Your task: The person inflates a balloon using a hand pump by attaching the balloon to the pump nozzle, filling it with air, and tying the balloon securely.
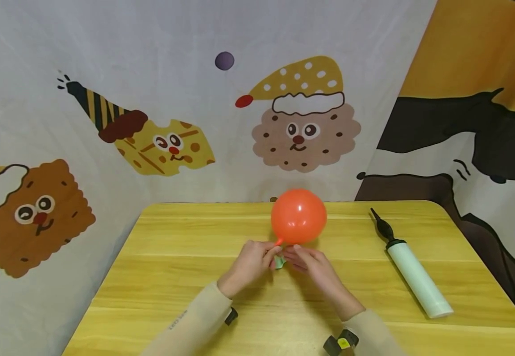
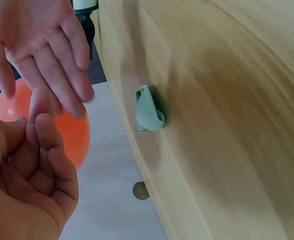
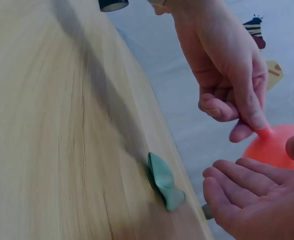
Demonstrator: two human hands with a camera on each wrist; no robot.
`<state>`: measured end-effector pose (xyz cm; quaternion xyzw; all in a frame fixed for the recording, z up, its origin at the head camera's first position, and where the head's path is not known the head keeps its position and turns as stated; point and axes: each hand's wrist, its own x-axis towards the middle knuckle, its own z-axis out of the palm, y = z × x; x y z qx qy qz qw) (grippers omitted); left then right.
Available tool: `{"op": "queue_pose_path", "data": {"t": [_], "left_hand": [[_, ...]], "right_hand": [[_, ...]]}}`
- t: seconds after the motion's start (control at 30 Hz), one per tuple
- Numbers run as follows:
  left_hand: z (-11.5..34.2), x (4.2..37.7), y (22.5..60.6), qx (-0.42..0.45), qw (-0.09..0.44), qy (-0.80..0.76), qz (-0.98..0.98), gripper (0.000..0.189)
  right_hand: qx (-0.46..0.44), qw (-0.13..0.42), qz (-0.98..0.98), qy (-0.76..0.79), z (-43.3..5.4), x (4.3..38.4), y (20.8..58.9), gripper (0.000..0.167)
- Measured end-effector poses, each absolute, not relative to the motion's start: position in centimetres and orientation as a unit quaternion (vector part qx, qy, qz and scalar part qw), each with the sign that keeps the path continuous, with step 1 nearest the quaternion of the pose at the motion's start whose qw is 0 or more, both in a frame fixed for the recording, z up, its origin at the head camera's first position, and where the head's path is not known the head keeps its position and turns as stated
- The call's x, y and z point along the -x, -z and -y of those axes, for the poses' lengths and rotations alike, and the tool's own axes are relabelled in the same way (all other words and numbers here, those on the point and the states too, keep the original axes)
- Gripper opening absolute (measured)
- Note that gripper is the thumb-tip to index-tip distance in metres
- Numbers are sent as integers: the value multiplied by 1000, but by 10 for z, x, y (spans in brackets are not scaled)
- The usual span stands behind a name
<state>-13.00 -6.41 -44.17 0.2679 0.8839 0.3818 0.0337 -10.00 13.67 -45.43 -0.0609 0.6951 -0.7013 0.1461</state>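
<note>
An inflated orange-red balloon [image 1: 299, 216] is held up over the table by its neck. My left hand [image 1: 251, 263] pinches that neck between thumb and forefinger, its other fingers curled, as the right wrist view shows with the left hand [image 3: 231, 75] above. Close by on the right, my right hand [image 1: 317, 272] is held with its fingers extended and palm turned up, just below the balloon. In the left wrist view the right hand [image 2: 42, 50] has nothing in its fingers. A limp green balloon [image 2: 149, 111] lies on the table beneath the hands.
A pale green hand pump [image 1: 419, 279] with a black nozzle lies at the right of the wooden table [image 1: 177, 277]. Behind the table's far edge hangs a cloth backdrop [image 1: 172, 54] with printed cartoon biscuits and cheese.
</note>
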Motion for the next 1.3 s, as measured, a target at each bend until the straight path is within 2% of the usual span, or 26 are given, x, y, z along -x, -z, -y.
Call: {"op": "queue_pose_path", "data": {"t": [0.33,0.7,0.87,1.1,1.3], "left_hand": [[54,124,438,-277,55,-370,-885,25],[52,119,442,-294,33,-349,-889,22],[51,118,442,-293,38,-345,-891,23],[50,115,443,-298,27,-348,-889,18],[49,114,446,-301,15,-357,-884,26]], "right_hand": [[12,160,-665,730,-123,107,460,47],[4,188,-642,744,-121,109,460,42],[3,190,-643,742,-120,109,460,44],[-6,176,-625,761,-118,110,462,38],[-30,149,-602,784,-117,110,461,37]]}}
